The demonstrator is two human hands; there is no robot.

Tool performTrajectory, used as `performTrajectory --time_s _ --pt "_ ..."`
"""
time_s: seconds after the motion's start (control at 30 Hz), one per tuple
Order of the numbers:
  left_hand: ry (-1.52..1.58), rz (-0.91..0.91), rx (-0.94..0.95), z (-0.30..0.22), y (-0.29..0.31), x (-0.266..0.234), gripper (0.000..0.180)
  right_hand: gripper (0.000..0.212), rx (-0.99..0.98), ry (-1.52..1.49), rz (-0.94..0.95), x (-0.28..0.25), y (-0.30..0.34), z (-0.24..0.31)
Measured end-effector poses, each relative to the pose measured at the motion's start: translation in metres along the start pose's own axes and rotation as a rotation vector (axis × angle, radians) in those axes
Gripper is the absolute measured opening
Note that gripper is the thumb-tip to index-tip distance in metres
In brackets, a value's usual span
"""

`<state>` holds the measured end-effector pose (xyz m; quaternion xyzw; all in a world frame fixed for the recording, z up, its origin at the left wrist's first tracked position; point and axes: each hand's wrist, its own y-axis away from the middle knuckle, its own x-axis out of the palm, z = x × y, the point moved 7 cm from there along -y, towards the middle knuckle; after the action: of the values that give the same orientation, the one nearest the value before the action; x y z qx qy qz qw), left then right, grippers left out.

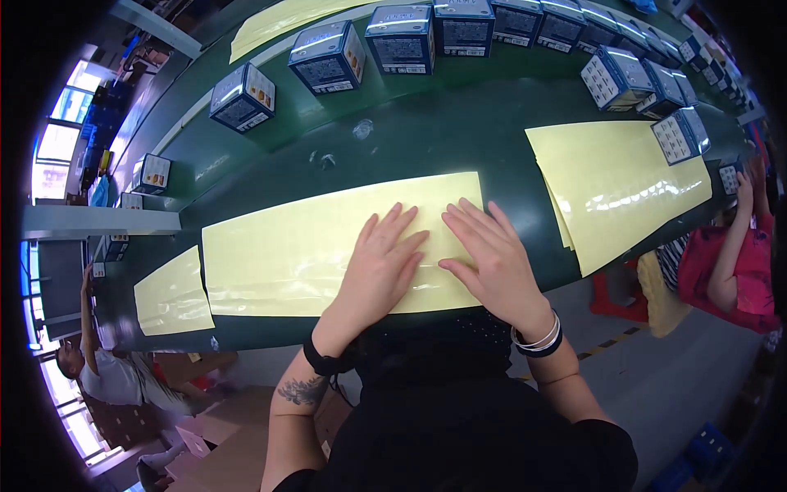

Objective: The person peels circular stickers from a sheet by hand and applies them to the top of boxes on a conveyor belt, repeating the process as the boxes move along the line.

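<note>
A long pale yellow sheet [279, 254] lies across the green table in front of me. My left hand [384, 261] rests palm down on its right half, fingers stretched out toward the far edge. Close beside it, my right hand [489, 256] lies flat near the sheet's right end, fingers extended and slightly spread. Neither hand grips anything. A smaller yellow sheet [174, 293] adjoins the long one at the left. Overlapping yellow sheets [623, 189] lie apart at the right, with a blue and white box [682, 135] on their far corner.
Several blue boxes [399, 41] line the table's far side, and more boxes [615, 78] cluster at the far right. A grey post [98, 220] juts in at left. One person [123, 377] is at the left; another, in pink [730, 271], at the right. Cardboard [238, 435] lies below left.
</note>
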<state>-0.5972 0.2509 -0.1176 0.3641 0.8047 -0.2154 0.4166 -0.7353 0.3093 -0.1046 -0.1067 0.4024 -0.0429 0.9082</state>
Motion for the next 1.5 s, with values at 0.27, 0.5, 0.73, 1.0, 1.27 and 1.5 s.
performTrajectory --time_s 0.27,0.5,0.73,1.0,1.27,1.5 --pt "0.085 -0.187 0.047 -0.007 -0.003 0.02 0.026 0.04 -0.019 0.064 0.009 0.017 0.006 -0.009" --pt "0.188 -0.3 0.044 -0.005 0.003 0.02 0.014 0.036 -0.004 0.027 -0.031 0.016 0.008 -0.013" --pt "0.351 0.062 -0.099 -0.008 -0.023 -0.012 0.009 0.037 -0.005 -0.004 0.002 0.012 0.01 -0.016" --pt "0.016 -0.097 0.29 0.024 -0.242 -0.064 0.014 0.038 0.004 -0.039 0.005 0.013 0.012 -0.019" --pt "-0.207 -0.226 0.144 0.071 -0.303 -0.052 0.019 0.039 0.015 -0.051 0.018 0.012 0.016 -0.022" --pt "-0.057 -0.575 0.386 0.073 -0.283 -0.055 0.02 0.039 0.015 -0.053 0.023 0.011 0.017 -0.022"
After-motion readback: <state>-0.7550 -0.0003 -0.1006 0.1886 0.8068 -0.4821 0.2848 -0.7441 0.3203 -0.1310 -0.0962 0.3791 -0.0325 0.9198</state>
